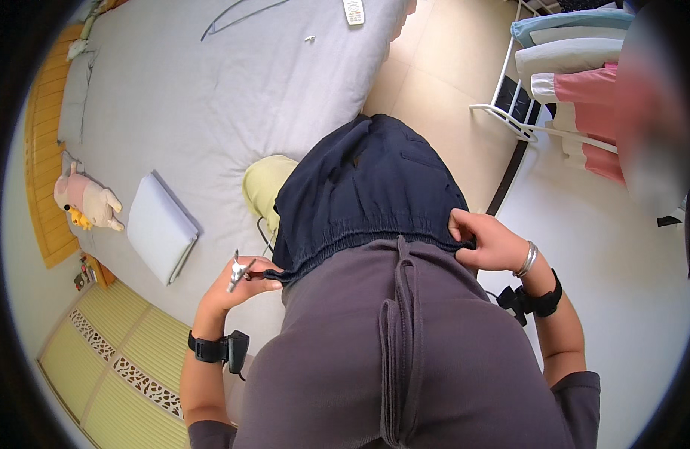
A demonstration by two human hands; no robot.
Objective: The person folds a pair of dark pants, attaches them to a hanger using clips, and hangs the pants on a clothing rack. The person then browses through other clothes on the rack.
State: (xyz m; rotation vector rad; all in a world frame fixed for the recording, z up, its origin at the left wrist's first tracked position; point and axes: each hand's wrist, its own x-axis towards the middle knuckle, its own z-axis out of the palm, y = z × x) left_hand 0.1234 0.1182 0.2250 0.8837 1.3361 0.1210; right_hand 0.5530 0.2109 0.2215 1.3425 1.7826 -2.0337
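Dark navy pants with a gathered elastic waistband are spread in front of my body, the waistband towards me. My left hand pinches the waistband at its left end. A small silver clip-like metal piece shows at the fingers of that hand; I cannot tell how it is held. At the right end of the waistband, my right hand grips the fabric between thumb and curled fingers. The lower part of the pants is folded or hidden at the far side.
A bed with a grey sheet lies ahead and left, bearing a folded pale pad, a plush toy and a white remote. A pale yellow rounded item is beside the pants. A white drying rack with clothes stands right.
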